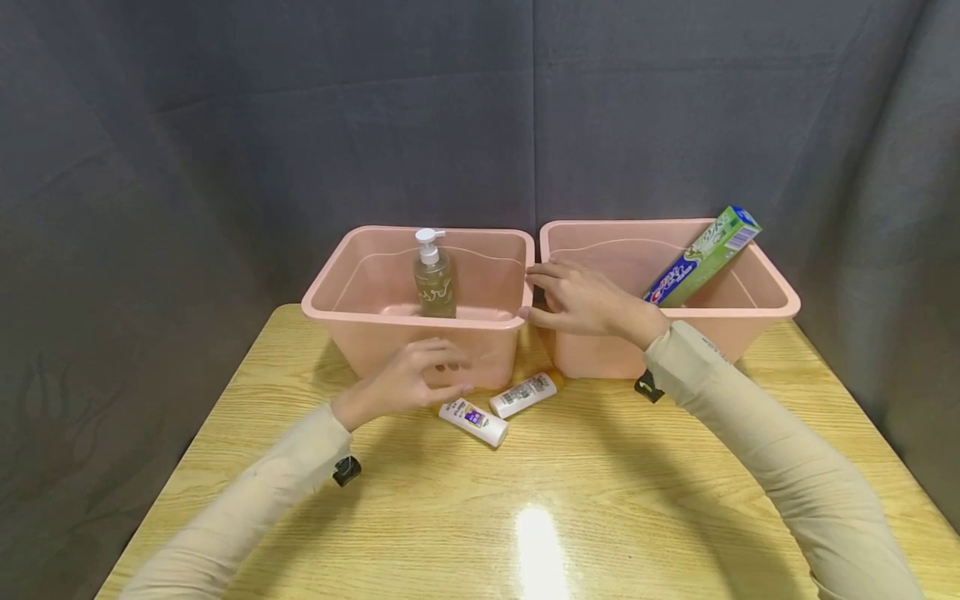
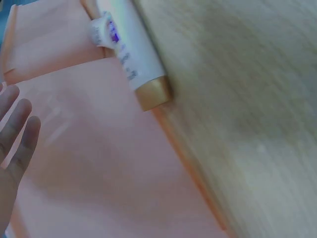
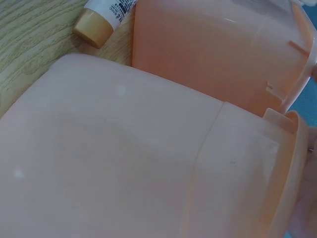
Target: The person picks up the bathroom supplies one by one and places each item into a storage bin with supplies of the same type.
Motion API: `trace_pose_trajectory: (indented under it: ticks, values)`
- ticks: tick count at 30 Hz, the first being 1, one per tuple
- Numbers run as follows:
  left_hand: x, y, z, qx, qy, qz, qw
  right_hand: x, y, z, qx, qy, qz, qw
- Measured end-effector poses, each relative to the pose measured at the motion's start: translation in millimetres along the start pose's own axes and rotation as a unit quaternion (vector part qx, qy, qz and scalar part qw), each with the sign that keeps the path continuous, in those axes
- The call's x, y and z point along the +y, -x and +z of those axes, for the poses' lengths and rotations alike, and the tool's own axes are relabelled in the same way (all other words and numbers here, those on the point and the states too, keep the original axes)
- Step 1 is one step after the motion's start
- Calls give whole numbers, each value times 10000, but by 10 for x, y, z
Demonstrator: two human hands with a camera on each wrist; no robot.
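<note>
My left hand (image 1: 412, 379) hovers in front of the left pink bin (image 1: 416, 319), fingers loosely spread and holding nothing. In the left wrist view its fingers (image 2: 22, 136) stretch out beside the bin's wall. Just below the thumb lies a white bottle with a purple label (image 1: 474, 422). Beside it rests a second white bottle (image 1: 522, 396), whose gold cap (image 3: 93, 29) shows in the right wrist view. My right hand (image 1: 573, 300) is over the gap between the bins, its thumb and fingertips right at the left bin's right rim.
A pump bottle (image 1: 435, 279) stands inside the left bin. In the right pink bin (image 1: 780, 312) a green toothpaste box (image 1: 705, 257) leans diagonally, sticking out over the rim. Both bins sit on a wooden table (image 1: 450, 517) before a dark grey curtain (image 1: 337, 117).
</note>
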State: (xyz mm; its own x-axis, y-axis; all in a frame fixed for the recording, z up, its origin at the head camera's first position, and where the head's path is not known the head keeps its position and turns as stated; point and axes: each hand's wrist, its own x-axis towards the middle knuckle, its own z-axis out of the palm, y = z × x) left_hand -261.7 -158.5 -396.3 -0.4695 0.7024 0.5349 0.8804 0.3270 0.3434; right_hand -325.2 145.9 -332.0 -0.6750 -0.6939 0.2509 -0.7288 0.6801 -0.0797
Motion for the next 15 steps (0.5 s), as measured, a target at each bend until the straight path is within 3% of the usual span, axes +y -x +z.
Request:
trace_pose_trajectory:
  ticks: [8, 15]
  values:
    - [-64, 120, 112, -578, -246, -760, 9951, -17, 10, -15, 30, -25, -2, 10000]
    - [-158, 207, 218, -916, -462, -1112, 9885, -18, 10, -18, 59, -9, -43, 10000]
